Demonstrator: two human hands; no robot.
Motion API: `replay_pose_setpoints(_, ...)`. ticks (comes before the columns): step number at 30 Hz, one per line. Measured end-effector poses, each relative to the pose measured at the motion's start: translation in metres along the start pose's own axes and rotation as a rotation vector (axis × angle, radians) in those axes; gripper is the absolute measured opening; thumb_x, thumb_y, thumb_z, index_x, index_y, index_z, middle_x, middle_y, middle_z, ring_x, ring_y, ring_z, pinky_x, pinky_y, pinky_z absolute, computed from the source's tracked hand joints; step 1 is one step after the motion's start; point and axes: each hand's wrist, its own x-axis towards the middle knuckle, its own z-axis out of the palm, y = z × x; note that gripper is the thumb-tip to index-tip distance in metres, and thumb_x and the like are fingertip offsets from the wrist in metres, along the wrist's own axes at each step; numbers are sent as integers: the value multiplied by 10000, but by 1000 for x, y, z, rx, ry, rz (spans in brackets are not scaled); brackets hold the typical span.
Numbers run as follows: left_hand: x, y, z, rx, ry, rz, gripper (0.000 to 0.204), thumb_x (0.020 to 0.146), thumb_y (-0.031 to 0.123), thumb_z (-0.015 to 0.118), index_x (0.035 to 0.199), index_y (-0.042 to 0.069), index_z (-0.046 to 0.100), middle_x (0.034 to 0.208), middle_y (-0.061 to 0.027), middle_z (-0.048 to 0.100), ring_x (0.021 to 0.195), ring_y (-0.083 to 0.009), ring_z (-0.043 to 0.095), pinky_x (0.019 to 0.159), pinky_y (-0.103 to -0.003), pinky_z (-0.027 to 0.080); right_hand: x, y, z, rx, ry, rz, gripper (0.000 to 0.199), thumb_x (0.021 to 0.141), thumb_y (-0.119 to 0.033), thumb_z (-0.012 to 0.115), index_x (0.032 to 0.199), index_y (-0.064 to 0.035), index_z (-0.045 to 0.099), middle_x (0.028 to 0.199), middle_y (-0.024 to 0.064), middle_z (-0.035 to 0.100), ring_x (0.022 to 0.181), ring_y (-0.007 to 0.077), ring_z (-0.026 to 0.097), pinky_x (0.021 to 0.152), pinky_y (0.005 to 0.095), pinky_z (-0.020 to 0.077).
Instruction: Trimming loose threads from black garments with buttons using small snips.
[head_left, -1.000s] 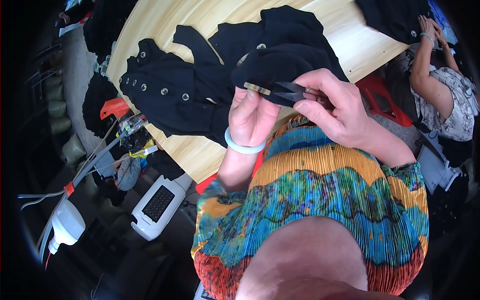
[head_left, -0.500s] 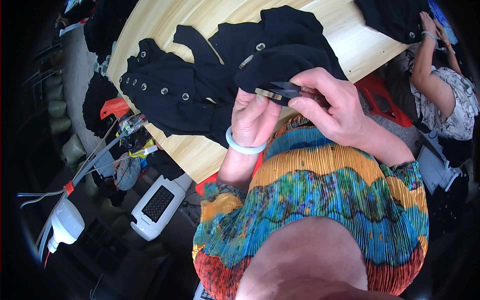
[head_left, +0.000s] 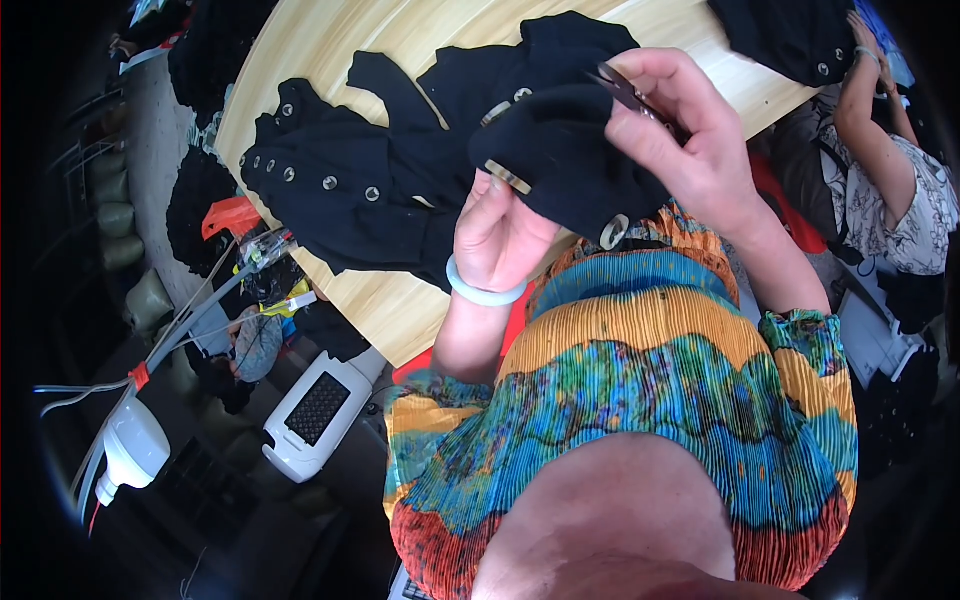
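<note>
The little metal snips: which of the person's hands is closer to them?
Right. The right hand pinches the small snips in its fingers, above the black garment. The left hand is lower down, gripping the garment's fold, apart from the snips.

My right hand (head_left: 690, 140) rose from just above my left hand (head_left: 500, 235) to higher over the table (head_left: 400, 300), carrying the small snips (head_left: 625, 92) up and away with it. A second ago the snips lay level against the fold of the black garment (head_left: 420, 170) at my left fingertips; now they pointed up-left, clear of that spot. The fold of cloth bunched higher between my hands, and a silver button (head_left: 612, 232) showed at its lower edge. My left thumb pressed nearer the small tag (head_left: 508, 176).
</note>
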Motion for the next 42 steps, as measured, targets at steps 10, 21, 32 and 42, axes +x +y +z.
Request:
replay_pose_setpoints(10,5,3,4,70,-57,-29,438,835,73,431,1252,79,296,1244,-110,368,1153,-251,358,955,-412,293,5,0,2,-438,-189,-118,174,660,-98,652,778,-13,555,657,62,491,566,155,504,501,236,398)
replay_pose_setpoints(21,27,26,2,-101,26,-102,396,890,267,335,1201,21,342,1194,-120,429,1110,-238,409,919,-368,333,-5,29,-3,130,-266,396,320,726,-58,599,1010,-14,457,911,17,486,887,77,450,797,207,359)
replay_pose_setpoints(32,21,18,1,219,146,-82,263,885,277,368,941,54,495,894,-84,557,818,-185,553,711,-321,468,15,16,0,-4,-104,330,279,709,-95,623,928,3,479,673,-1,502,622,28,463,604,176,386)
replay_pose_setpoints(42,14,20,-6,328,88,-211,129,845,59,418,899,-7,515,833,-118,577,712,-216,584,652,-313,490,14,23,6,-161,-98,201,259,706,-85,625,919,-3,502,702,-1,482,596,23,398,540,160,351)
